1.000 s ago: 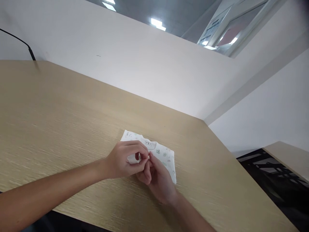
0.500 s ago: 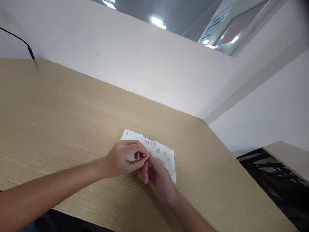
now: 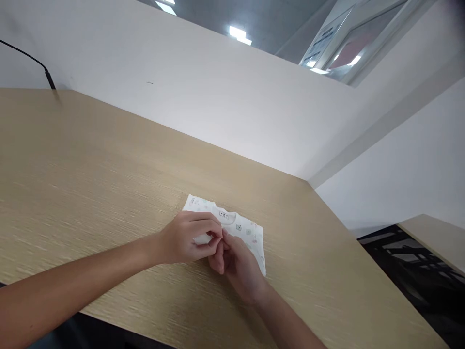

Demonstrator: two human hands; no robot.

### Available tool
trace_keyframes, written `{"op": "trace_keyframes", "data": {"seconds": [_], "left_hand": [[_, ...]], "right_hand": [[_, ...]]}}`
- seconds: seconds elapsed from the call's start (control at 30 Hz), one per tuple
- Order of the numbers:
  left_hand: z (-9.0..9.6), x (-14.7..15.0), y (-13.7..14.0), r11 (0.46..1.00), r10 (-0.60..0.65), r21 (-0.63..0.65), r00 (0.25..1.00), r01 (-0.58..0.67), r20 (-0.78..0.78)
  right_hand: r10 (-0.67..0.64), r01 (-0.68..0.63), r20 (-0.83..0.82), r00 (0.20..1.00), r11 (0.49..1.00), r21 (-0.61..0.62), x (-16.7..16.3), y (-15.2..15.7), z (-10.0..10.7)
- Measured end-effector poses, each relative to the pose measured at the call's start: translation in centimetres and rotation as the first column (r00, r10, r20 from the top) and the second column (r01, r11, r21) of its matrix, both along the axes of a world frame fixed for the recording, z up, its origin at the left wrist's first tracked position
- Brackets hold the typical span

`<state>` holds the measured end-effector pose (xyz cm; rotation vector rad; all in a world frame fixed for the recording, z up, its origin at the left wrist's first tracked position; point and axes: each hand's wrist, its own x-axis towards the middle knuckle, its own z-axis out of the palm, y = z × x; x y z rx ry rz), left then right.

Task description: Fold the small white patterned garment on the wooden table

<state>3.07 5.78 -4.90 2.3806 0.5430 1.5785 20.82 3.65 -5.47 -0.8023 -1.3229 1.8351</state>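
Toward the table's (image 3: 90, 160) right corner | left hand (image 3: 185, 238) and right hand (image 3: 238, 264) pinching folded cloth (image 3: 250, 235) | risk: pinch slips, fold opens

No text can be read: the small label (image 3: 224, 214) at the collar of the folded white printed garment (image 3: 250, 235) shows only dark marks too tiny to make out.
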Motion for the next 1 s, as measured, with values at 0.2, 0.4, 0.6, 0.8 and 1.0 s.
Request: {"op": "trace_keyframes", "data": {"seconds": [0.2,0.4,0.6,0.8,1.0], "left_hand": [[0.05,0.0,-0.08,0.999,0.024,-0.032,0.999,-0.023,0.037],[0.09,0.06,-0.15,0.999,0.026,-0.045,0.999,-0.024,0.03],[-0.15,0.08,-0.16,0.999,0.013,-0.051,1.0,-0.012,0.014],[-0.09,0.21,-0.13,0.998,0.023,-0.065,1.0,-0.021,0.018],[0.02,0.22,-0.15,0.997,0.01,-0.071,1.0,-0.009,0.019]], "right_hand": [[0.011,-0.01,-0.011,1.0,1.0,0.017,0.11,0.15,-0.01],[-0.044,0.033,0.133,0.99,0.996,0.084,0.18,0.03,-0.12],[-0.078,0.057,0.207,0.975,0.993,0.107,0.32,0.18,-0.17],[-0.048,0.045,0.095,0.994,0.999,0.026,0.17,0.24,-0.22],[0.019,-0.021,-0.031,0.999,0.998,-0.054,0.0,0.09,-0.24]]}}
